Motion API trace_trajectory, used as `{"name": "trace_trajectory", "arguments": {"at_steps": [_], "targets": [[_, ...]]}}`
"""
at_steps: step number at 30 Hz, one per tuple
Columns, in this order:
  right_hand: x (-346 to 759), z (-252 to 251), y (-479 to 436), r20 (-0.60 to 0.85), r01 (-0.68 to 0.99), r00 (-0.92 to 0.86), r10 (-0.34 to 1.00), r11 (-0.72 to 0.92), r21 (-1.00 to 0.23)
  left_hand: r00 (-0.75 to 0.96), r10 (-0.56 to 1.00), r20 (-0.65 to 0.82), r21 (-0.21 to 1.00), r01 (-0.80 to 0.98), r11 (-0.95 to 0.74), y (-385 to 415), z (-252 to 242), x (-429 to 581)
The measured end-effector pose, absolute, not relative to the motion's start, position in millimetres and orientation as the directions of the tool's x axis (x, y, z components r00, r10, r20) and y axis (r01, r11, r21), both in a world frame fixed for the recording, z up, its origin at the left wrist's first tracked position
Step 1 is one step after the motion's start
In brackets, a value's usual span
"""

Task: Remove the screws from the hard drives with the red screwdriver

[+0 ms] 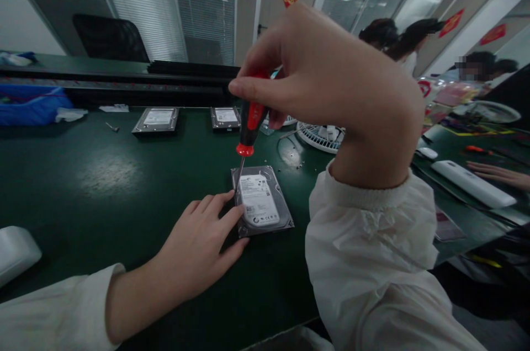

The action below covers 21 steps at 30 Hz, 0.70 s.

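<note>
A hard drive (283, 202) with a white label lies flat on the green table in front of me. My left hand (202, 235) holds it at its left side: fingertips rest on the left edge and label, and the thumb touches the near left corner. Above the drive, my right hand (281, 75) is closed round the red and black handle of a screwdriver (252, 125). The screwdriver stands nearly upright, tilted a little, its shaft reaching down to the drive's left edge near the far corner. Its very tip is hard to make out.
Two more hard drives, one left (156, 120) and one nearer the middle (226, 118), lie farther back. Several small screws (300, 165) are scattered right of my drive. Behind them sits a white round grille (318, 138). A co-worker's hand (499, 173) rests at the right.
</note>
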State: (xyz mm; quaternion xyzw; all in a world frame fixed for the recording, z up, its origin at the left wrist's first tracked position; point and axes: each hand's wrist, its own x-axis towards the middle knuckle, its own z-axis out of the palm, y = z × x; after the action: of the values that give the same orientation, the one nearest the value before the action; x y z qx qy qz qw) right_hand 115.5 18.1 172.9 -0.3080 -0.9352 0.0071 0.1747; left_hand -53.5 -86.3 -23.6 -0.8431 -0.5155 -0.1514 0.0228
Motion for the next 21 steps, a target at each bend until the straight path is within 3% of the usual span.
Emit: {"name": "trace_trajectory", "arguments": {"at_steps": [4,9,17,21], "targets": [[117.9,176.5,15.6,0.279,0.551,-0.811,0.514,0.831,0.072,0.429,0.860,0.278,0.116,0.873,-0.473,-85.5,-23.5,-54.4],[118.9,175.6,16.8,0.297,0.521,-0.802,0.518,0.850,-0.075,0.430,0.858,0.281,0.113,0.873,-0.474,-84.8,-22.7,-54.2],[120.6,174.6,19.9,0.326,0.498,-0.814,0.481,0.867,-0.038,0.421,0.865,0.272,0.120,0.877,-0.465,-85.8,-22.7,-53.7],[120.4,174.8,18.9,0.308,0.552,-0.778,0.548,0.830,-0.081,0.420,0.865,0.273,0.117,0.878,-0.463,-86.1,-22.8,-54.5]]}}
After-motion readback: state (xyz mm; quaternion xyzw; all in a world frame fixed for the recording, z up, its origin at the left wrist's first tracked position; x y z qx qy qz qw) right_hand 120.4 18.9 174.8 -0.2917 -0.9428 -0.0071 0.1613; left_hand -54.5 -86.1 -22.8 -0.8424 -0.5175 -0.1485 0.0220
